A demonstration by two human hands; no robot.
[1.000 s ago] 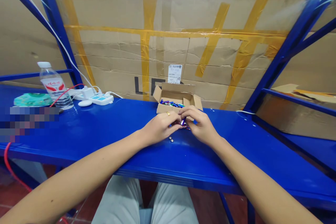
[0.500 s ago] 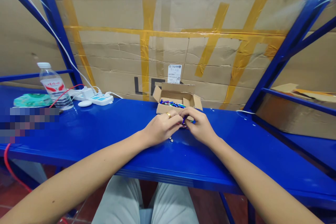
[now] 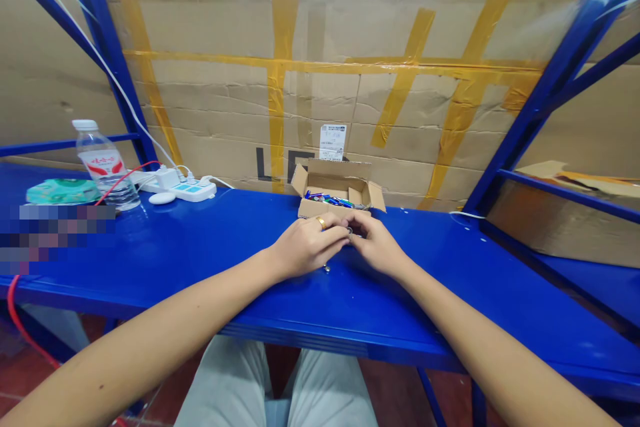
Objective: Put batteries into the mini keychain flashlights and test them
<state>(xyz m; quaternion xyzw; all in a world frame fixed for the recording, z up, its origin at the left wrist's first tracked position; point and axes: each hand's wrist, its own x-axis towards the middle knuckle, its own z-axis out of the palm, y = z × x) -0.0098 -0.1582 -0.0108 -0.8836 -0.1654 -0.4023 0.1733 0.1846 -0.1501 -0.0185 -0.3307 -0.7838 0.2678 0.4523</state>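
My left hand point(image 3: 313, 243), a gold-coloured ring on one finger, is closed, its fingertips meeting those of my right hand just above the blue tabletop. My right hand point(image 3: 377, 241) is closed too, its thumb and fingers pinching at a small silvery ring-shaped piece point(image 3: 350, 231). Whatever else lies between the fingertips is hidden. Beneath my left hand, a tiny shiny metal piece point(image 3: 327, 269) rests on the table. Right behind both hands stands an open cardboard box point(image 3: 334, 211) holding several small blue, green and silvery metallic pieces point(image 3: 327, 199).
The blue table point(image 3: 240, 227) runs against a large taped cardboard sheet point(image 3: 210, 113). At the left are a water bottle point(image 3: 106, 167), a green soft pack point(image 3: 63, 191) and a white power strip point(image 3: 193, 191) with cables. Blue metal posts point(image 3: 540, 100) rise at both sides.
The purple piece that showed between my fingertips is out of sight, and a silvery ring shape shows there now. My right hand's fingers have shifted slightly downward. My left hand has hardly moved.
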